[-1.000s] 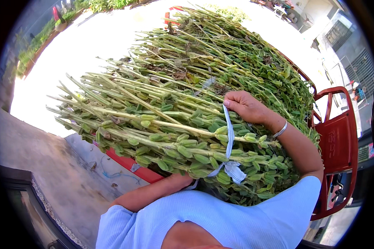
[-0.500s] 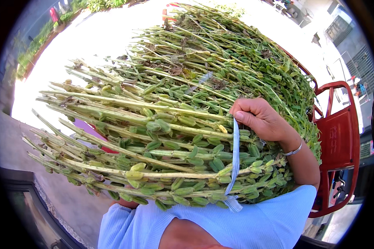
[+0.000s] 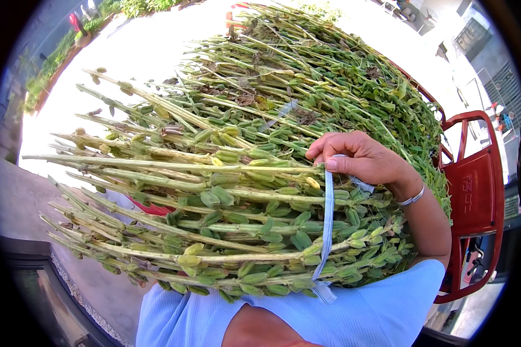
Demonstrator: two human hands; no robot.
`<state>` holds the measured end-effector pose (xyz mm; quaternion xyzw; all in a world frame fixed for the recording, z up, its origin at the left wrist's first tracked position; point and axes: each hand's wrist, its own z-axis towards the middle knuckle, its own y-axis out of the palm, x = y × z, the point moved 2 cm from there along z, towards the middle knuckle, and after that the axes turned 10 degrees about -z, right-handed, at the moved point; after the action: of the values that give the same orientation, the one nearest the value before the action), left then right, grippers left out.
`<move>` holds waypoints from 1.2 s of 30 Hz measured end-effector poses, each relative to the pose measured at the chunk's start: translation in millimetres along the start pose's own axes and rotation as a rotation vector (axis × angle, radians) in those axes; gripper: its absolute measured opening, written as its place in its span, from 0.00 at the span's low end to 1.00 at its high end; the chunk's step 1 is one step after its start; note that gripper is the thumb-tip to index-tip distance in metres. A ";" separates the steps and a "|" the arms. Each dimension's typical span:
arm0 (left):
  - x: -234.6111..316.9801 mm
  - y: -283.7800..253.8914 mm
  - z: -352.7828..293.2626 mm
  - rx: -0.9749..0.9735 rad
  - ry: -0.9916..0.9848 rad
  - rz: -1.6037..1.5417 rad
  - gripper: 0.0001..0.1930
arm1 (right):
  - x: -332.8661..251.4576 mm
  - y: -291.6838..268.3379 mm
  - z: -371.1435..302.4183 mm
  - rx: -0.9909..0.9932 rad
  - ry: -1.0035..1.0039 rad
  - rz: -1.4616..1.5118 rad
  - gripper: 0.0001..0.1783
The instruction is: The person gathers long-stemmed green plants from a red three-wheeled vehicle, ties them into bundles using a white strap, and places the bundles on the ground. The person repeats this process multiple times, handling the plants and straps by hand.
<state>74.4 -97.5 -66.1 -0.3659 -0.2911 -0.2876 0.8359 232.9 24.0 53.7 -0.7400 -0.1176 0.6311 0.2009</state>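
Note:
A large bundle of green sesame stalks point(image 3: 231, 224) with plump pods lies across the front of my body, its bare stem ends fanned out to the left. A flat pale blue strap point(image 3: 328, 222) runs over the bundle from the knot-like gathered end point(image 3: 324, 292) near my chest up to my right hand point(image 3: 359, 155). My right thumb and fingers pinch the strap at the bundle's top, and a loose piece of strap shows beside the wrist. A silver bangle point(image 3: 411, 196) circles that wrist. My left hand is out of sight.
Beyond the bundle, a big heap of similar leafy stalks point(image 3: 330, 75) rests on a red metal-framed carrier point(image 3: 474, 191). A dark-framed edge point(image 3: 46, 277) lies at lower left. Greenery point(image 3: 46, 75) lines the far left, and a building point(image 3: 486, 58) stands at right.
My right hand has loosened from a fist to a pinch with its fingers more extended. Several stalks at the bundle's upper left have lifted and spread. My left arm, partly visible before, is now hidden.

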 end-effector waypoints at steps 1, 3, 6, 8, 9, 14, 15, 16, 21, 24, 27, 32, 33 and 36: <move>1.0 -0.4 -0.5 -0.004 0.016 0.027 0.24 | -3.6 -3.8 2.1 -0.037 -0.046 0.003 0.12; 4.1 -1.2 -2.6 -0.012 0.039 0.080 0.25 | -5.4 -10.6 7.6 -0.098 -0.085 -0.034 0.12; 4.9 -2.1 -5.2 -0.019 0.067 0.155 0.26 | 0.6 -8.9 14.8 -0.162 -0.060 0.032 0.13; 7.5 -0.7 -6.4 -0.029 0.090 0.202 0.27 | 13.5 -5.1 17.4 -0.219 -0.003 0.174 0.13; 8.4 -0.1 -7.2 -0.040 0.098 0.225 0.27 | 15.8 -3.5 18.4 -0.226 0.017 0.169 0.14; 15.7 0.9 -8.8 -0.090 0.151 0.383 0.29 | 10.3 -1.6 17.0 -0.182 0.097 0.123 0.14; 18.0 2.2 -9.6 -0.104 0.161 0.423 0.29 | 14.5 -2.2 14.6 -0.170 0.087 0.106 0.15; 19.1 -0.4 -8.8 -0.116 0.164 0.471 0.29 | 18.3 -2.7 12.6 -0.156 0.080 0.089 0.15; 22.5 -7.3 -8.0 -0.179 0.179 0.670 0.31 | 15.3 0.1 16.7 -0.154 0.014 0.017 0.17; 26.7 -9.0 -1.7 -0.227 0.161 0.748 0.32 | 10.1 2.4 18.8 -0.198 0.032 0.059 0.18; 19.8 7.3 2.2 -0.156 0.178 0.794 0.31 | 11.6 7.0 17.7 -0.169 0.007 0.053 0.18; 2.1 27.5 -0.4 0.127 0.233 0.790 0.25 | 37.9 16.1 20.2 0.003 0.158 0.077 0.19; 2.5 26.1 -2.9 0.096 0.174 0.745 0.26 | 39.4 18.9 22.6 0.029 0.169 0.113 0.20; 2.8 23.6 -4.0 0.071 0.154 0.565 0.28 | 39.0 21.1 25.7 0.048 0.300 0.101 0.20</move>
<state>93.7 -88.0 -76.9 -0.3801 -0.1231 -0.0600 0.9148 212.9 25.6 6.5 -0.8259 -0.0337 0.5254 0.2019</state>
